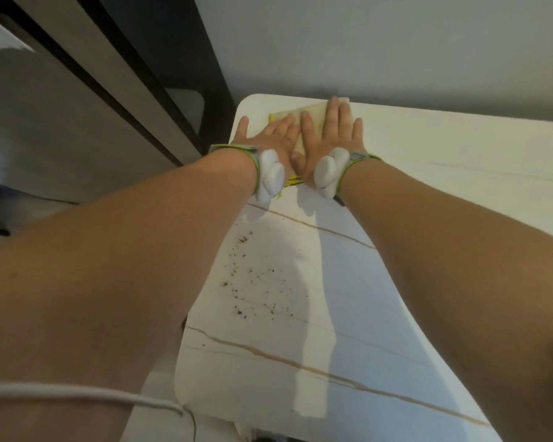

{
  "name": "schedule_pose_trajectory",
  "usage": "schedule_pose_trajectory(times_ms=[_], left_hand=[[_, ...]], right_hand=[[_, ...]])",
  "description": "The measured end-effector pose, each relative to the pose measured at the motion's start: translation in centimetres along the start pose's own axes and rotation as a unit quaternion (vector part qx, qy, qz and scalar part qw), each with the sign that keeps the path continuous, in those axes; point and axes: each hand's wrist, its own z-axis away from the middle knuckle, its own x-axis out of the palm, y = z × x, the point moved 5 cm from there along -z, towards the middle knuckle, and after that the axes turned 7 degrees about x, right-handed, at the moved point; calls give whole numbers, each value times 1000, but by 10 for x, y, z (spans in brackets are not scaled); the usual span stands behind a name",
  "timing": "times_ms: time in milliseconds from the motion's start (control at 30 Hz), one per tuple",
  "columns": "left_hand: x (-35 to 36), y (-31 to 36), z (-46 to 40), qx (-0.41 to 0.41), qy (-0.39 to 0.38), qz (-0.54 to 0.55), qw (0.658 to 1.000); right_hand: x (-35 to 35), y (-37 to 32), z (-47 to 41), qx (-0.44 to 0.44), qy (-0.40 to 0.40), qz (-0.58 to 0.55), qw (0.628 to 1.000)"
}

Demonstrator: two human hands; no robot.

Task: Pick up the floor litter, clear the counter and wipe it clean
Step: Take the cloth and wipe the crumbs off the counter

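Note:
A pale yellow cloth (310, 110) lies flat at the far left corner of the white marble counter (428, 173). My left hand (272, 134) and my right hand (331, 135) press side by side on top of it, fingers spread and palms down. Most of the cloth is hidden under them; a yellow edge shows near my wrists. Both wrists wear white trackers on green-edged straps. Dark crumbs (256, 282) are scattered over the counter between my forearms, closer to me than the cloth.
A grey wall (396, 43) rises right behind the counter's far edge. To the left stand a dark door frame (173, 74) and wood panels. A white cable (77, 393) crosses my left arm at the bottom left. Brown veins run across the counter.

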Motion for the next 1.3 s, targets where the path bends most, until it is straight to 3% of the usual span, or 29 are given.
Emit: schedule_pose_trajectory(times_ms=[333, 600, 933, 1300], left_hand=[[35, 14, 36, -1, -33, -17, 999], [88, 46, 120, 57, -62, -52, 995], [170, 73, 237, 125, -67, -22, 990], [208, 76, 314, 156, -89, -54, 982]], right_hand=[[19, -9, 52, -21, -2, 5, 1000], [58, -27, 164, 21, -40, -5, 999], [103, -63, 307, 53, -47, -6, 997], [127, -104, 392, 86, -107, -4, 990]])
